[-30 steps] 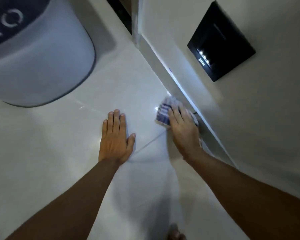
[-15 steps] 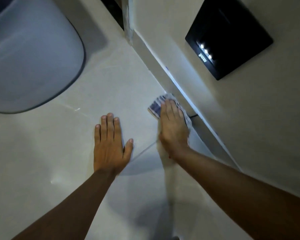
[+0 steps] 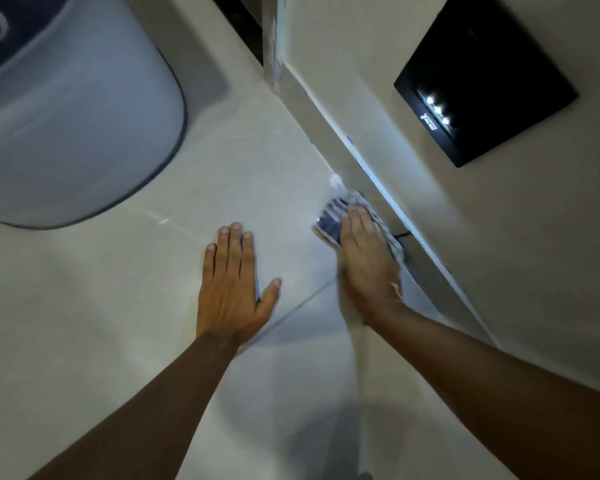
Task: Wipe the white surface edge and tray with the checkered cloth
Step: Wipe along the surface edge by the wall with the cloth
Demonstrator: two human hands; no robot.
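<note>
Mostly hidden under the right hand [image 3: 367, 261]: the checkered cloth [image 3: 333, 216], only its blue-and-white front part and a pale strip along the wall side showing. Blurred at the right hand's wrist and along the cloth's near corner, so no clear outline there. Cut off by the top-left corner: a large white rounded appliance [image 3: 73, 133] with a dark top panel bearing part of a white letter, too little of it to read. Hard to make out: a small dark cord-like thing [image 3: 403, 233] just beyond the cloth, at the foot of the wall; also a dim shape at the bottom edge, not identifiable. Pale glossy table [image 3: 125, 306] across most of the view, with a thin straight seam running diagonally between the two hands and soft glare spots here and there. Plain off-white wall [image 3: 430, 271] rising on the right, met by a light strip [image 3: 371, 168] along its base, with a dark gap at the top beside a vertical corner edge. Black rectangular panel [image 3: 485, 81] mounted on the wall, three small white lights glowing along one side. Left hand [image 3: 232, 285] laid flat on the table, palm down, fingers straight and close together, thumb spread out to the side, holding nothing. Right hand pressed flat on top of the cloth, fingers extended together toward the wall strip, pinning the cloth to the table right at the edge by the wall. Both forearms bare, reaching in from the bottom
</note>
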